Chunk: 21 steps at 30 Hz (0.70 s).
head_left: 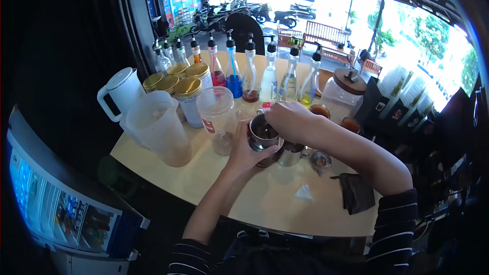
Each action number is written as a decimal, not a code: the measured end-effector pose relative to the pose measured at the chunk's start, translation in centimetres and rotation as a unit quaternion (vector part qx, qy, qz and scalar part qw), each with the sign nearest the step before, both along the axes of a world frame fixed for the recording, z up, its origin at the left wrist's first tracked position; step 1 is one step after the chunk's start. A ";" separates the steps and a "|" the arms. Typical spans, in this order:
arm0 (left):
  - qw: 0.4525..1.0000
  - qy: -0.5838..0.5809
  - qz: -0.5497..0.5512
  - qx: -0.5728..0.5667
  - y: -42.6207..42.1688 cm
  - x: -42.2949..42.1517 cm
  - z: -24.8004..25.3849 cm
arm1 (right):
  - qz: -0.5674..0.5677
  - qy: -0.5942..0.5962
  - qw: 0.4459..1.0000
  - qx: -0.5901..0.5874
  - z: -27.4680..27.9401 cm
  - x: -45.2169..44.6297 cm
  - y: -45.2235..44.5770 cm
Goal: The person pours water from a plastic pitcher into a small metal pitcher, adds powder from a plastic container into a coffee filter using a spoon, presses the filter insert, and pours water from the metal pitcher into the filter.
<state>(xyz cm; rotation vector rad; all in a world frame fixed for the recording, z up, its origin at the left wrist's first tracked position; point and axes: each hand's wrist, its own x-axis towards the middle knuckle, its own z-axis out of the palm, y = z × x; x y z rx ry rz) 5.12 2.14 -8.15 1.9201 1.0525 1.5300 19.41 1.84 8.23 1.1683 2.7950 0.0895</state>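
Note:
My left hand (245, 148) is wrapped around the side of a metal cup (259, 142), which has dark contents. Below the cup, something dark and glassy is partly hidden by my fingers. Over the cup's rim, my right hand (291, 118) is bent downward with its fingers closed. What those fingers hold, if anything, is hidden; a thin dark shape shows inside the cup. Just right of the cup stands a second metal jug (290, 157). A small round metal piece like a strainer (321, 162) lies beside it. Left of my hand stands a clear plastic jar (216, 117).
A frosted pitcher (160, 130), a white kettle (122, 91) and gold-lidded jars (189, 99) stand left. Pump bottles (234, 79) line the back. A wooden-lidded jar (344, 94), a dark cloth (356, 193) and a white paper piece (304, 192) are right. Cup stacks (402, 89) stand beyond.

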 end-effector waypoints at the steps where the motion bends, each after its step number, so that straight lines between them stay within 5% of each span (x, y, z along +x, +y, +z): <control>1: 1.000 -0.004 0.007 0.001 -0.1 -0.1 0.2 | 0.005 -0.011 1.000 -0.011 0.0 0.0 0.2; 3: 0.999 0.029 0.013 0.010 -0.2 -0.2 0.4 | 0.015 -0.017 1.000 0.003 -0.3 0.4 0.3; 6: 1.000 0.007 0.010 0.009 0.0 -0.2 -0.2 | 0.052 0.027 0.982 0.178 -1.7 0.8 0.5; 10: 0.999 0.029 0.014 -0.003 -0.2 -0.2 0.4 | 0.108 0.067 0.980 0.154 -1.9 1.2 0.7; 12: 1.000 0.023 0.009 -0.005 -0.2 -0.2 0.4 | 0.056 -0.018 0.993 0.101 -0.7 1.3 0.5; 16: 1.000 0.021 0.009 0.014 0.0 -0.1 0.2 | 0.067 0.043 0.984 0.161 -1.9 1.5 0.3; 18: 1.000 0.025 0.012 0.014 0.0 -0.1 0.2 | 0.013 -0.035 0.998 0.049 -0.5 1.5 -0.1; 21: 0.999 0.028 0.020 0.016 -0.4 -0.1 0.2 | 0.034 -0.011 0.991 0.132 -2.3 1.5 0.3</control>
